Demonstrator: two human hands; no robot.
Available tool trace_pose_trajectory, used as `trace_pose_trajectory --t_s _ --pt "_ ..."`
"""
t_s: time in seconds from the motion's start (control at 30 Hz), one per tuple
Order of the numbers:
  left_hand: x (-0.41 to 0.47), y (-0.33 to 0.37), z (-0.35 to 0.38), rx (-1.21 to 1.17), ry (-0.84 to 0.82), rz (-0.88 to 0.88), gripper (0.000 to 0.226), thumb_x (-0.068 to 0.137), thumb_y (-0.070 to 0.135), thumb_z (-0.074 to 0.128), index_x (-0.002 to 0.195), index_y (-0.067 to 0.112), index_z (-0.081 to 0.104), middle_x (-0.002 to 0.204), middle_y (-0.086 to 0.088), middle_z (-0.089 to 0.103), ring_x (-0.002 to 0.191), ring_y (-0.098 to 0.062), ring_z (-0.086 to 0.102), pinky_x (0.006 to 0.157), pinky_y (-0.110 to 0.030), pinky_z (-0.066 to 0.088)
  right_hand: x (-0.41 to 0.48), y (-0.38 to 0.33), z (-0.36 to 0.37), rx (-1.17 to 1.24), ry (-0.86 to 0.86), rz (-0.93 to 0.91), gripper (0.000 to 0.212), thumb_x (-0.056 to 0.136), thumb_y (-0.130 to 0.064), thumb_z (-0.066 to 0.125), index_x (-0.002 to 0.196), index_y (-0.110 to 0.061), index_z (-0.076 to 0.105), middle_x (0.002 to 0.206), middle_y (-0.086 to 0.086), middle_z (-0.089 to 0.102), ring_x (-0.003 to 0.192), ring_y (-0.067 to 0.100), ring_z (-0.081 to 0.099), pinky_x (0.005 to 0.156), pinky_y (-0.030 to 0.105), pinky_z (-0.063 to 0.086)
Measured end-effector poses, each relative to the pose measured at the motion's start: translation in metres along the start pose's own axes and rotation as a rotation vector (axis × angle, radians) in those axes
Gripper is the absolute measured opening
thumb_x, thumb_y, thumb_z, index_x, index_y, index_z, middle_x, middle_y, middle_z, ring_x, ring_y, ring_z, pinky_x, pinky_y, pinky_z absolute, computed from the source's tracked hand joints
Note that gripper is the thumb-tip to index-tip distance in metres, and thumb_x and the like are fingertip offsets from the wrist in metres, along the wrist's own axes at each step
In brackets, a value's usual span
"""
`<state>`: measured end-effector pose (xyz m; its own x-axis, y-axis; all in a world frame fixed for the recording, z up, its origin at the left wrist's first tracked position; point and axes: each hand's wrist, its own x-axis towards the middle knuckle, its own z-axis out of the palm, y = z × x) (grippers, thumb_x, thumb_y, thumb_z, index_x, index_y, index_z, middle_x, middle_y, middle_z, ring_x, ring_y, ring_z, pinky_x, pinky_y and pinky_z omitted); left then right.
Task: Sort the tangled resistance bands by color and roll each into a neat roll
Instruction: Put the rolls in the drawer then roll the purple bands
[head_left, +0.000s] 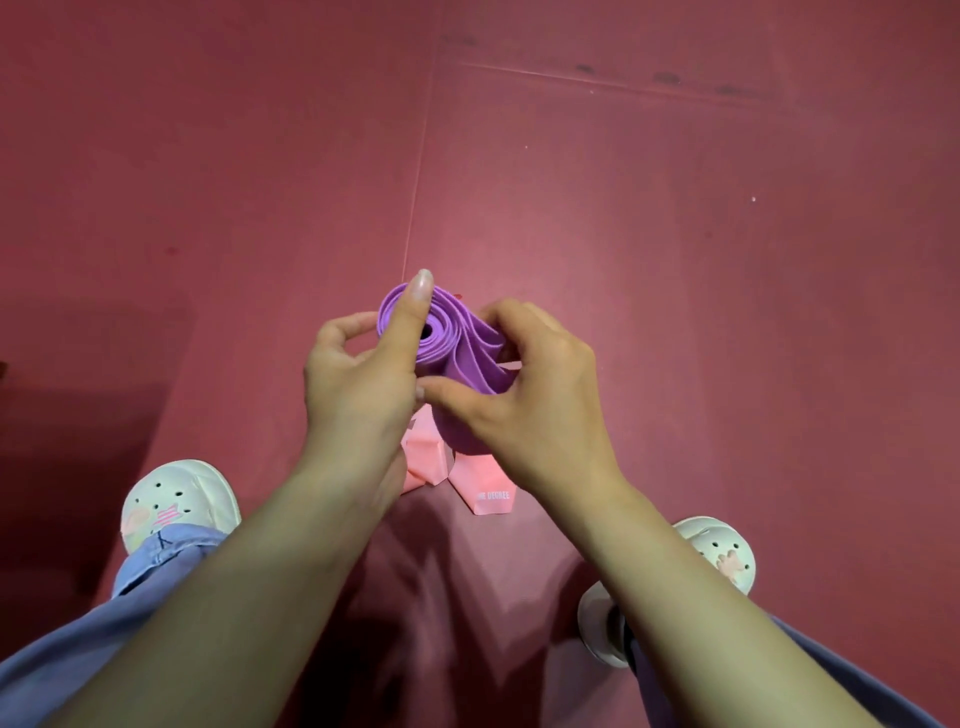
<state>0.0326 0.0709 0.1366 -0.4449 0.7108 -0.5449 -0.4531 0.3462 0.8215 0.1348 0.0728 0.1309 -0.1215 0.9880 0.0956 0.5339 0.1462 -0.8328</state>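
Observation:
A purple resistance band (457, 348) is held up in front of me, partly wound into a loose roll with a small hole at its centre. My left hand (363, 374) grips the roll's left side, its index finger stretched up across the coil. My right hand (524, 395) pinches the wavy loose layers on the right, thumb underneath. A pink resistance band (467, 480) with white lettering lies on the floor below my hands, partly hidden by them.
The dark red mat floor (675, 234) spreads all around, with a seam line running up from the hands. My feet in white clogs (176, 504) (717, 551) and blue trousers (104, 623) stand at either side of the pink band.

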Motion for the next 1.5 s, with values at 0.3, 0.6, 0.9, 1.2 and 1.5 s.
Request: trace_pose_trajectory --t_s 0.3,0.6,0.9,1.2,1.5 --pt "-0.001 0.011 -0.003 0.093 -0.35 -0.171 0.053 0.062 0.039 0.076 0.101 0.005 0.065 0.071 -0.004 0.071 0.077 -0.016 0.071 0.08 -0.032 0.06 0.012 0.011 -0.019 0.043 0.0 0.052 0.026 0.07 -0.029 0.082 0.096 -0.026 0.075 0.074 -0.001 0.062 0.066 0.008 0.053 0.062 0.02 0.042" --pt "0.006 0.012 -0.008 0.014 -0.278 -0.186 0.051 0.069 0.005 0.077 0.116 -0.003 0.06 0.071 -0.005 0.068 0.062 -0.012 0.065 0.08 -0.03 0.059 0.01 0.011 -0.011 0.075 -0.021 0.039 0.035 0.071 -0.019 0.082 0.105 -0.025 0.073 0.079 -0.006 0.06 0.07 0.003 0.054 0.064 0.009 0.04" --pt "0.001 0.014 -0.01 -0.017 -0.399 -0.166 0.048 0.055 0.006 0.074 0.102 -0.003 0.069 0.083 -0.011 0.072 0.067 -0.014 0.067 0.086 -0.034 0.056 0.008 0.014 -0.01 -0.068 0.018 -0.077 0.028 0.075 -0.011 0.074 0.1 -0.024 0.075 0.076 0.002 0.057 0.063 0.01 0.051 0.059 0.018 0.039" --pt "-0.001 0.01 -0.007 -0.014 -0.36 -0.102 0.062 0.044 0.019 0.081 0.1 -0.005 0.067 0.086 -0.017 0.072 0.075 -0.021 0.069 0.081 -0.03 0.058 0.004 0.018 -0.005 -0.195 0.067 -0.201 0.01 0.076 -0.017 0.077 0.086 -0.017 0.074 0.068 0.001 0.051 0.059 0.021 0.051 0.053 0.041 0.046" --pt "-0.001 0.011 -0.01 0.047 -0.339 -0.016 0.066 0.041 0.021 0.084 0.102 -0.002 0.069 0.09 -0.017 0.074 0.075 -0.023 0.071 0.076 -0.032 0.059 0.004 0.016 -0.007 -0.207 0.089 -0.244 0.022 0.079 -0.019 0.074 0.1 -0.012 0.075 0.075 0.004 0.06 0.065 0.023 0.056 0.057 0.039 0.047"
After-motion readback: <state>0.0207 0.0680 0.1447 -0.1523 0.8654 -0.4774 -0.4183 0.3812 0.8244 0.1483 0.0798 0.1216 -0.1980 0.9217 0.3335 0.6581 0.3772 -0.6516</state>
